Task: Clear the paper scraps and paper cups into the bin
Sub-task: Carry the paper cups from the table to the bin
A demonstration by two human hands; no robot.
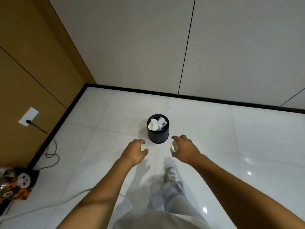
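Near the corner of the room, on the white tiled floor [214, 138], stood a small black bin [158, 135] with a paper cup [152, 124] and some crumpled paper scraps [162, 121] already lying inside it. Both arms reached forward toward it from above. The right hand [185, 150] held a second paper cup [174, 145] on its side, the fingers [177, 138] curled over the top and the thumb beneath, clamped around its wall, mouth turned toward the left. That cup hung just to the right of the bin and nearer the person, not yet over the opening. The left hand [135, 150] hovered on the other side of the bin, holding nothing, its fingers loosely curled and apart.

By my reading, the step in hand was carrying this cup to the bin. The next move would call for bringing the right hand forward and left until the cup sat above the rim, then letting go; the opening was narrow and partly filled, so a careless drop could bounce off the cup already inside.

How much more rubbish remained elsewhere could not be judged, since no table or other scraps came into view. The cup's far end was hidden by the palm, a patterned bag [14, 184] at the left edge was cut off, and the print on the scraps was too small to read.
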